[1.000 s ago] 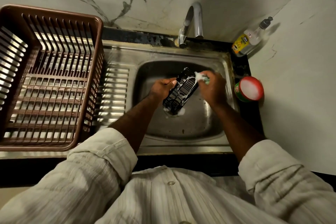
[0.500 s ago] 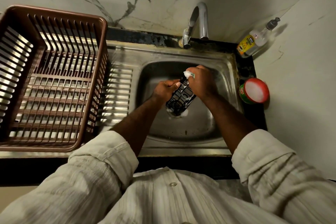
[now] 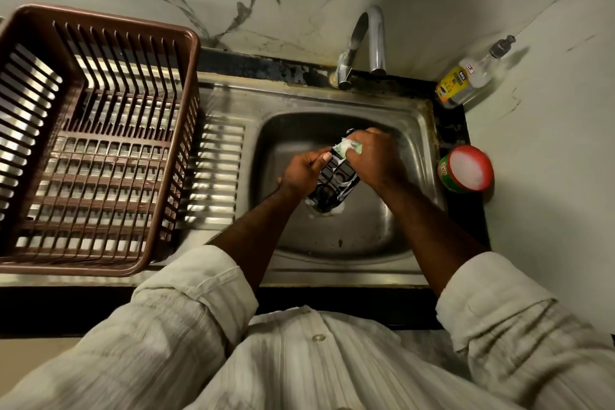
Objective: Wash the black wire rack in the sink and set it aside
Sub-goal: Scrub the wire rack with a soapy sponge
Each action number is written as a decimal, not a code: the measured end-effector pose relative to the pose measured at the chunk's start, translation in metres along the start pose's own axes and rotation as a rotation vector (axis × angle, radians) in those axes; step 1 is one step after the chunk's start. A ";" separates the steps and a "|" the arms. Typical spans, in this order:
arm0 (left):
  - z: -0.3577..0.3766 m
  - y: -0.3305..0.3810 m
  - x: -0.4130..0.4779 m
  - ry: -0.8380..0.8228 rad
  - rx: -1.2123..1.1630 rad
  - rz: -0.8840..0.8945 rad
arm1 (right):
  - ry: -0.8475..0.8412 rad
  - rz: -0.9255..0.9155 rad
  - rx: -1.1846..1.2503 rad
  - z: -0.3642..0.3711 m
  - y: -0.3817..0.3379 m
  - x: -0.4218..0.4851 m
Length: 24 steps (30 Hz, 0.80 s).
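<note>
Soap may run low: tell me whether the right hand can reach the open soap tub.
Probably yes. The soap tub stands open on the counter past the right rim of the sink, with nothing between it and the right hand. That hand is busy, holding a soapy sponge against the black wire rack.

Tap [image 3: 372, 40] overhangs basin; brown basket [image 3: 100, 143] blocks left drainboard

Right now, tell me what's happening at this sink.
A person is scrubbing the black wire rack over the steel sink. The left hand grips the rack's left side, holding it tilted above the drain. The right hand presses a soapy green sponge on its upper end. The brown dish basket sits to the left; the rack is not yet set aside.
</note>
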<state>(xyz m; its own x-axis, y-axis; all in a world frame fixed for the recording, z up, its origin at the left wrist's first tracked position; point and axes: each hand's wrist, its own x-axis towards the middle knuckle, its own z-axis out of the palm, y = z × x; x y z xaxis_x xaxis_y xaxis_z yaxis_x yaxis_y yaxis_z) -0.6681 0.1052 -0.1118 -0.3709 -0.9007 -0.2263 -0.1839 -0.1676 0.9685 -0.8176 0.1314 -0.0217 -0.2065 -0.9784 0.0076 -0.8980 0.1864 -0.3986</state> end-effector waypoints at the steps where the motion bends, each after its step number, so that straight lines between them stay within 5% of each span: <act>1: -0.001 0.003 0.000 -0.007 -0.018 0.007 | 0.019 0.022 -0.004 0.001 0.001 0.003; 16: -0.001 0.000 0.012 0.001 0.002 -0.002 | -0.082 -0.171 0.026 0.038 -0.021 -0.072; 20: -0.004 -0.002 0.010 -0.031 0.045 0.013 | 0.185 0.018 0.190 0.020 -0.010 -0.065; 24: -0.006 -0.002 0.007 -0.059 0.129 0.025 | 0.394 0.610 0.739 0.008 0.008 -0.052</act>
<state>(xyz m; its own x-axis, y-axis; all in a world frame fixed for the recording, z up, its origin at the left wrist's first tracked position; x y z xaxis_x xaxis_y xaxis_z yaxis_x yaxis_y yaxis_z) -0.6644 0.0968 -0.1143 -0.4295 -0.8780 -0.2115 -0.2883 -0.0887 0.9534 -0.8108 0.1832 -0.0322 -0.7784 -0.6126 -0.1375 -0.1633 0.4090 -0.8978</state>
